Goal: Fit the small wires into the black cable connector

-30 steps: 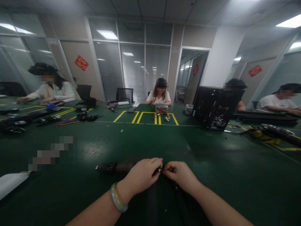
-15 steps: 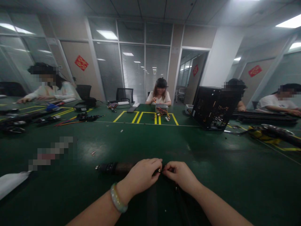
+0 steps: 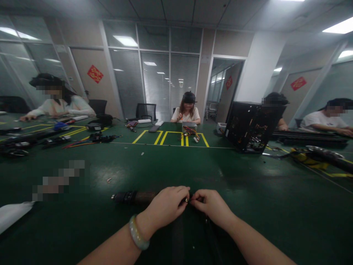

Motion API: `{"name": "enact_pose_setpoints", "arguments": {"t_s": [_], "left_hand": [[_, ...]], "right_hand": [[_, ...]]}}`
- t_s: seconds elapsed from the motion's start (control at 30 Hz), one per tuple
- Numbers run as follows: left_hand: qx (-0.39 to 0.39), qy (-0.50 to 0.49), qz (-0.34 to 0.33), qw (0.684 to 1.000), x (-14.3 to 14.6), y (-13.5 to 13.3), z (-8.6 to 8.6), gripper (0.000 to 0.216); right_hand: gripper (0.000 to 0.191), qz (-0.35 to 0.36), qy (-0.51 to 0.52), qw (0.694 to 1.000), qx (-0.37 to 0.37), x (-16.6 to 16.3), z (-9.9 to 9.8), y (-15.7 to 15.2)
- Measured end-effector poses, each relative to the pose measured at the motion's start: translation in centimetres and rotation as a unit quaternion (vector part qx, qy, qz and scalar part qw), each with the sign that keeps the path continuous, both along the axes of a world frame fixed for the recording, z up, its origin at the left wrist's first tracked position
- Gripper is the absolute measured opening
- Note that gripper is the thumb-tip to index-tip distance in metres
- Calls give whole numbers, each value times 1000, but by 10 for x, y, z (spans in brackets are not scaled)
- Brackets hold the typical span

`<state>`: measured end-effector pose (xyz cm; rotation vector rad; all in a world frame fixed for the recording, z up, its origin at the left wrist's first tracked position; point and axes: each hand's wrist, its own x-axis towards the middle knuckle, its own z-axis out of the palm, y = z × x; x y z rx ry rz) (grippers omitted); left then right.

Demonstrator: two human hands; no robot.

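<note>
A dark tube-shaped object (image 3: 145, 197) with a brownish middle and a small metal tip lies crosswise on the green table (image 3: 116, 221). My left hand (image 3: 168, 204) is closed over its right end, a bracelet on the wrist. At the left fingertips shows a tiny brass-coloured piece (image 3: 186, 200). Close beside it, my right hand (image 3: 213, 206) pinches something small and dark that I cannot make out. Both hands' fingertips nearly meet. Below the hands, a dark strap-like strip (image 3: 178, 239) and a long dark rod-like thing (image 3: 211, 232) run toward me, dim against the table.
Ahead to the right stands a black computer case (image 3: 252, 127). Bundled cables (image 3: 96, 139) lie at the left, and wires (image 3: 190, 129) sit near a person (image 3: 186, 114) opposite. A white wrapped item (image 3: 15, 215) is at the near left. Other people sit along both sides.
My hands keep almost the same position and grip. The person at the left has shifted slightly.
</note>
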<state>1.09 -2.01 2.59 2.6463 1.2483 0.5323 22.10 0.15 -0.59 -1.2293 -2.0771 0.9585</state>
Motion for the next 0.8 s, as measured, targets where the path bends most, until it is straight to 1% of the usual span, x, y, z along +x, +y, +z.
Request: {"name": "enact_pose_setpoints", "arguments": {"t_s": [0.13, 0.33, 0.53, 0.7, 0.8], "left_hand": [[4, -5, -4, 1000, -1, 0, -2, 15], [1, -1, 18, 1000, 0, 1, -3, 18], [0, -5, 2, 1000, -1, 1, -3, 13], [-3, -4, 16, 1000, 0, 0, -2, 19], [-3, 1, 17, 1000, 1, 0, -2, 16]], "right_hand": [[13, 1, -5, 1000, -11, -1, 2, -1], [13, -7, -11, 1000, -6, -1, 2, -1], [12, -1, 0, 1000, -1, 0, -2, 0], [13, -4, -7, 1000, -6, 1, 1, -1], [13, 0, -1, 1000, -10, 1, 2, -2]]}}
